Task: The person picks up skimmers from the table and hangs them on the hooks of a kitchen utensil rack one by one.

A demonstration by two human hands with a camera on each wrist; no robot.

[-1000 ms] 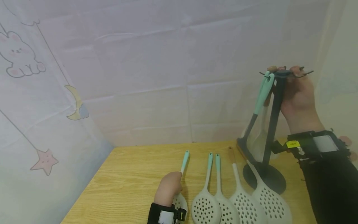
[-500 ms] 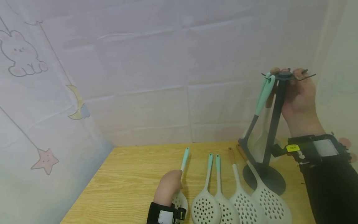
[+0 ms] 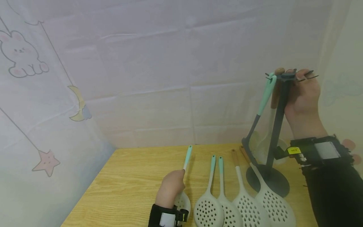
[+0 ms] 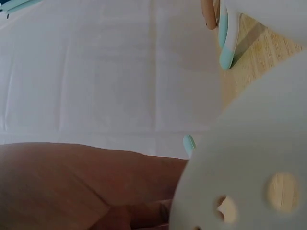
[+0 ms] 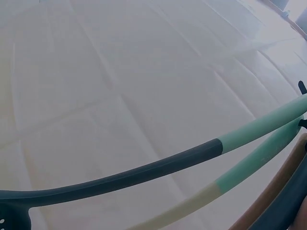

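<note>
Left backdrop: a pale cloth wall (image 3: 85,78) printed with a rabbit, a moon and a star stands behind and to the left of the wooden table (image 3: 127,183).
Left hand: the left hand (image 3: 170,188) rests low on the table with its fingers curled round the stem of a slotted spoon (image 3: 184,176); the grip is closed on that stem.
Slotted spoon position: its perforated white head lies under and just beside the left hand, and its mint handle points away from the person, tilted up off the table. The left wrist view shows the head (image 4: 249,172) very close to the palm.
Utensil row: four more perforated utensils (image 3: 238,201) lie side by side on the table to the right of the held spoon, heads toward the person, handles pointing to the wall. Two have mint handles; two have wooden handle ends.
Utensil rack: a dark rack (image 3: 276,132) stands upright on its round base at the right of the table, just beside the rightmost skimmer.
Hung utensils: mint-handled utensils (image 3: 265,97) hang from the hooks at the rack top; the right wrist view shows a dark and a cream stem (image 5: 144,172) side by side.
Right hand: the right hand (image 3: 302,96) is raised to the rack top, its fingers curled over the hook ring and clamped on it.
</note>
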